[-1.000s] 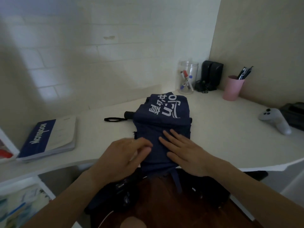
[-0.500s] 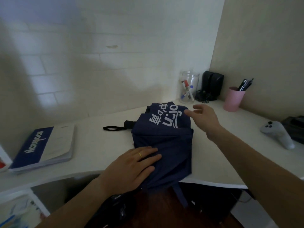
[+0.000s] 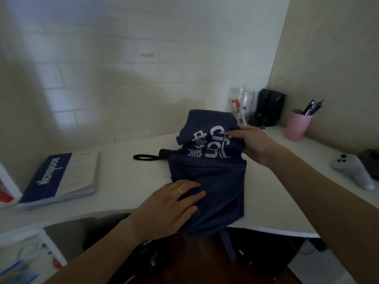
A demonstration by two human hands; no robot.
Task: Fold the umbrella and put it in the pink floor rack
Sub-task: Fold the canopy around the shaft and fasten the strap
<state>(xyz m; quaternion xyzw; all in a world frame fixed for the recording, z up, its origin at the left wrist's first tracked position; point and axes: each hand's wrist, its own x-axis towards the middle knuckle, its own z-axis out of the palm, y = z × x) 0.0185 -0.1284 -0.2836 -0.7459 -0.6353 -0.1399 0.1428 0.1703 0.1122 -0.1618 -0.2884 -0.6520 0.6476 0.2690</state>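
The umbrella [image 3: 209, 175] is lying collapsed on the white desk [image 3: 127, 181], its navy canopy reaching the desk's near edge and spilling slightly over it. Its long axis seems to be running left to right, though the cloth is hiding the shaft: the black handle [image 3: 167, 153] and wrist loop [image 3: 143, 157] are poking out toward the desk's left side. The left hand [image 3: 172, 206] is pressing flat on the near portion of the canopy, fingers straight and together. The right hand [image 3: 253, 143] is gripping the far printed flap, fingers curled into the cloth and lifting it. That flap is sitting directly under the right hand, so folding it toward the near edge, against the left hand's anchor, looks like the coming move. The pink floor rack is not in view.
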